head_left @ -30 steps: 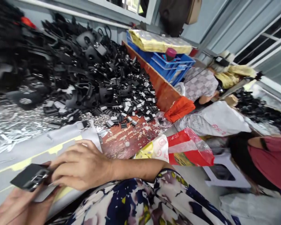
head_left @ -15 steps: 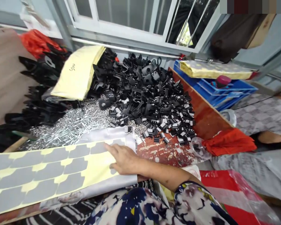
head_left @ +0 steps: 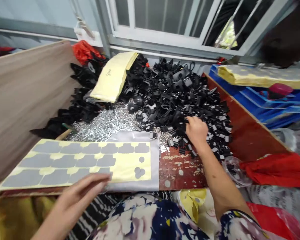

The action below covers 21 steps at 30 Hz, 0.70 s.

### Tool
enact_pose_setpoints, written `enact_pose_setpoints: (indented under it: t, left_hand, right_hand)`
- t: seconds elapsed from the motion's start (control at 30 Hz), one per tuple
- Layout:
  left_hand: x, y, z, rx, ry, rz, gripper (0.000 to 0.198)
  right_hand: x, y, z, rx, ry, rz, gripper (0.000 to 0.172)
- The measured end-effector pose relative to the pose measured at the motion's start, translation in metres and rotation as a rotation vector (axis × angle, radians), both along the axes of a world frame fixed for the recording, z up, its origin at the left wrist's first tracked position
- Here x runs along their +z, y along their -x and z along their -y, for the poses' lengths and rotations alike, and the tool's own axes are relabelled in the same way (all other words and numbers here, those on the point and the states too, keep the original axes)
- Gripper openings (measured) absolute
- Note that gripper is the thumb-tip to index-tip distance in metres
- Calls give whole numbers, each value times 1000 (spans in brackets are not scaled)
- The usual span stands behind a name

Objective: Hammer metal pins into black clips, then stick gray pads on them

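My right hand (head_left: pixel 197 130) is in the pile of black plastic clip-like parts (head_left: pixel 162 96), its fingers curled. What lies in its fingertips is hidden. Over the front edge of a yellow backing sheet (head_left: pixel 130 163) with rows of grey stickers (head_left: pixel 86 161), my left hand (head_left: pixel 88 188) is slightly blurred. Its fingertips come together at the end of the lowest row of stickers, and I cannot make out what is between them. Several round grey stickers (head_left: pixel 139 172) are on the sheet's right end. Beneath the sheet lies a grey cloth (head_left: pixel 153 166).
Silvery metal pins (head_left: pixel 102 121) are heaped behind the sheet. A yellow stack of sheets (head_left: pixel 112 78) rests at the back. On the right stand a blue crate (head_left: pixel 262 110), a clear plastic tub (head_left: pixel 236 170) and a red cloth (head_left: pixel 277 170). A wooden board (head_left: pixel 30 90) borders the left.
My right hand has left the sticker sheet and moved into the black parts. My left hand has come into view at the sheet's front edge. The camera has turned left.
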<state>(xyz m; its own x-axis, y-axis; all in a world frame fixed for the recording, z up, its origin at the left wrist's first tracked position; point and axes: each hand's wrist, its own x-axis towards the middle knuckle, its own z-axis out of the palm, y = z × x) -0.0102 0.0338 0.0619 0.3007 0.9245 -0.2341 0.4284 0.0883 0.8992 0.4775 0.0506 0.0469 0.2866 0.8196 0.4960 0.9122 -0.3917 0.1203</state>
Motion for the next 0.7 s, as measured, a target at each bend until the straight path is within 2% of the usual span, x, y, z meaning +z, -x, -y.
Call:
enact_pose_setpoints:
  t: [0.1, 0.17, 0.23, 0.3, 0.37, 0.4, 0.43, 0.5, 0.6, 0.7]
  left_hand:
    - [-9, -45, -6, -107, 291, 307, 30]
    - [-14, -72, -11, -177, 388, 464, 39]
    - [-15, -89, -14, -236, 469, 616, 57]
    - [-15, -97, -17, -285, 570, 752, 75]
    - [-17, -96, -21, -293, 638, 797, 84]
    - [-19, -93, -25, -265, 645, 783, 84]
    - [-22, -89, -30, -204, 629, 756, 81]
    - [-30, -80, -45, 0, 527, 712, 69]
    - [-44, -67, -74, 279, 380, 703, 57]
    - [-56, -60, -97, 384, 406, 720, 53]
  right_hand:
    - [0, -6, 9, 36, -225, -10, 32]
    - [5, 10, 18, 156, -371, -55, 31]
    - [6, 48, 28, 389, -455, -161, 30]
    - [2, 104, 35, 698, -439, -353, 35]
    - [-9, 160, 35, 959, -295, -584, 41]
    - [-16, 184, 33, 1012, -229, -703, 41]
    - [-24, 203, 29, 981, -187, -818, 40]
    - [-39, 225, 16, 852, -159, -972, 40]
    - [-60, 233, -3, 716, -134, -1036, 40]
    - [-76, 233, -11, 701, -52, -1041, 31]
